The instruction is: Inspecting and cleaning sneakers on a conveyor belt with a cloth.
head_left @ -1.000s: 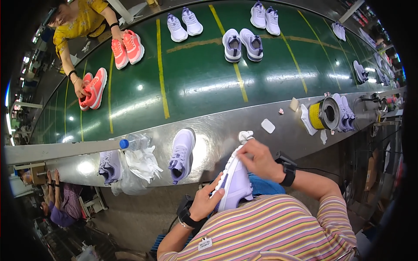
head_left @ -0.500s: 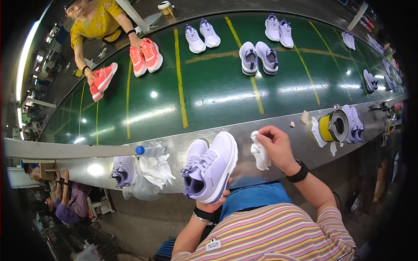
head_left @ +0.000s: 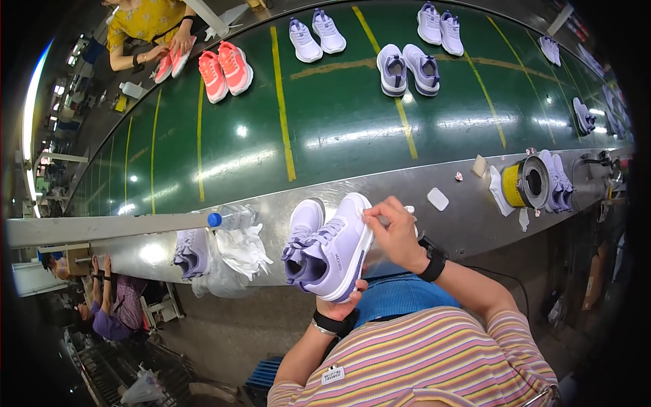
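Note:
My left hand (head_left: 341,306) grips a lavender sneaker (head_left: 344,247) from below at its sole, keeping it tilted with the toe pointing away from me. At its toe is my right hand (head_left: 399,237), thumb and forefinger pinched against the upper's edge. A white cloth (head_left: 411,209) is bunched in that hand, mostly hidden behind the fingers. Just left of the held shoe, its matching sneaker (head_left: 306,218) stands on the metal bench (head_left: 468,220), partly covered by it.
Beyond the bench runs a green conveyor belt (head_left: 325,152) carrying lavender pairs and a coral pair (head_left: 226,71). On the bench are crumpled white tissues (head_left: 241,251), a clear bottle (head_left: 237,217), a yellow tape roll (head_left: 513,184) and a white pad (head_left: 438,199). A co-worker (head_left: 152,27) handles coral shoes opposite.
My right hand has moved left with the cloth, up to the held sneaker's toe. The co-worker has drawn the lifted coral shoes back to the belt's far edge.

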{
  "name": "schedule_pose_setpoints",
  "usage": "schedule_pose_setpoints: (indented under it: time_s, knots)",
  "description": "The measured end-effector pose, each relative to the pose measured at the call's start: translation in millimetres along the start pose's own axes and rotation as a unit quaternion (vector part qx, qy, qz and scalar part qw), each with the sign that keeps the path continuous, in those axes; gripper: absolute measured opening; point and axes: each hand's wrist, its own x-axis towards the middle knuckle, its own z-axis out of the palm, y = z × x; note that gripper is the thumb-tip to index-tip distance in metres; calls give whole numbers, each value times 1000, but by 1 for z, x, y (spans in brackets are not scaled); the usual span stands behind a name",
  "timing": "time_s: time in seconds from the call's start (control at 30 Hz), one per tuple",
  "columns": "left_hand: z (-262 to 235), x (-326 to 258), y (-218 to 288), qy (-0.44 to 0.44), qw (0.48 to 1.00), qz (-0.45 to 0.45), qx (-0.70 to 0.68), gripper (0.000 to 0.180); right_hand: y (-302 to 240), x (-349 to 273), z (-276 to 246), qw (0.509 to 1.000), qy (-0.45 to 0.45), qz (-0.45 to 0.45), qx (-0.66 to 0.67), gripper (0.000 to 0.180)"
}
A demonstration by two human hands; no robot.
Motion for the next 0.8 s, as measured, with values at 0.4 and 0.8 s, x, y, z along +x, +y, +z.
schedule_pose_setpoints:
  time_s: [0.4,0.8]
  knots:
    - [-40,39,33,64,983,127,114,44,34,-53,-7,879,-152,293,345,9]
    - [-18,28,34,432,716,127,534,42,141,-44,-48,859,220,321,333,23]
